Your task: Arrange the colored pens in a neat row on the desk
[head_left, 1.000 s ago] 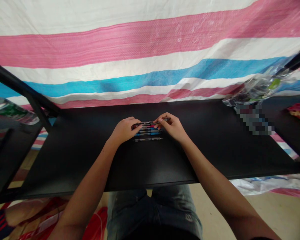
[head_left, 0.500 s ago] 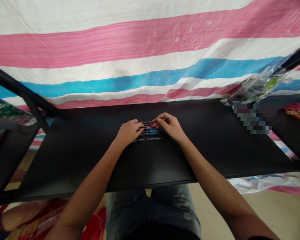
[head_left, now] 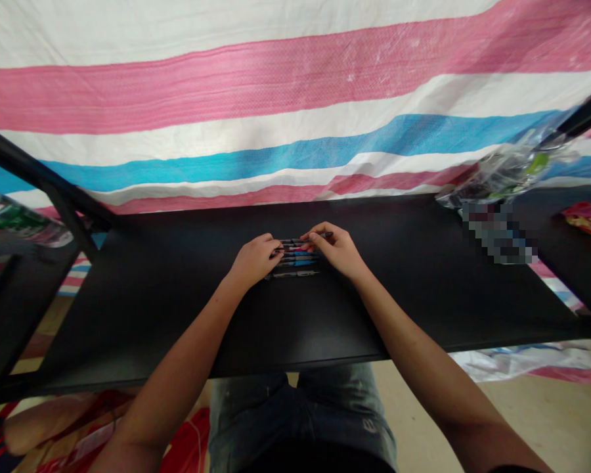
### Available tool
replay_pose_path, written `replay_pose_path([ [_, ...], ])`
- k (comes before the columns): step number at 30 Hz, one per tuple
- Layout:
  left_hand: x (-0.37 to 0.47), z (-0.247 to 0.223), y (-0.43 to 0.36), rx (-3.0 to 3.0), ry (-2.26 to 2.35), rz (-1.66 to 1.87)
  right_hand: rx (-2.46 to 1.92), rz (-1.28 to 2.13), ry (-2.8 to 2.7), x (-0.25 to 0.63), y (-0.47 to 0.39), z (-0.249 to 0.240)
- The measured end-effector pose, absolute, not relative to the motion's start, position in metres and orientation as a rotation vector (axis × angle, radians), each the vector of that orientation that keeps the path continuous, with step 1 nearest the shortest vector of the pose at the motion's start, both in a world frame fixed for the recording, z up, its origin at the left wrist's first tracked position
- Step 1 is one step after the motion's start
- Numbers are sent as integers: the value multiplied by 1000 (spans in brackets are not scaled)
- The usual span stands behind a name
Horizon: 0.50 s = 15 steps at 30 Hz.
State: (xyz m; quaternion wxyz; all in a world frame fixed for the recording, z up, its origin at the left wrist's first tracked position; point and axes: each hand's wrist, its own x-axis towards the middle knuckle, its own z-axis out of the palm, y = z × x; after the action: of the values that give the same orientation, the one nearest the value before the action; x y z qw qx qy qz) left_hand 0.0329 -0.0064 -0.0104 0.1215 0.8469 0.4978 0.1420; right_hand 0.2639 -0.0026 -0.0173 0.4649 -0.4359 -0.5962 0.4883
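Bag (head_left: 505, 172) at two o'clock, contents blurred. Slim dark pen (head_left: 328, 234) is pinched by right hand (head_left: 337, 249); left hand (head_left: 256, 257), grip unclear.

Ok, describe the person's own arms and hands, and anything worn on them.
The left hand and right hand are bare, without gloves. Both forearms are uncovered too; a dark sliver, perhaps a sleeve edge, shows at bottom right.

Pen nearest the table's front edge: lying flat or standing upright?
Lying flat: this pen stretches sideways along the black tabletop.
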Motion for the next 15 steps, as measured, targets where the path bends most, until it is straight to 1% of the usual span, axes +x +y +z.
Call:
replay_pose_path([
  [5,33,-13,-6,2466,1349,526,-1085,1204,-1469,262,-3,-17],
  [8,34,-14,-5,2475,1320,530,-1074,1191,-1486,263,-4,-10],
  [10,34,-14,-5,2477,1313,521,-1032,1242,-1495,268,-5,-2],
  [12,34,-14,-5,2470,1310,527,-987,1402,-1493,274,-7,6],
  [15,32,-13,-4,2423,1296,580,-998,1810,-1623,282,-12,14],
])
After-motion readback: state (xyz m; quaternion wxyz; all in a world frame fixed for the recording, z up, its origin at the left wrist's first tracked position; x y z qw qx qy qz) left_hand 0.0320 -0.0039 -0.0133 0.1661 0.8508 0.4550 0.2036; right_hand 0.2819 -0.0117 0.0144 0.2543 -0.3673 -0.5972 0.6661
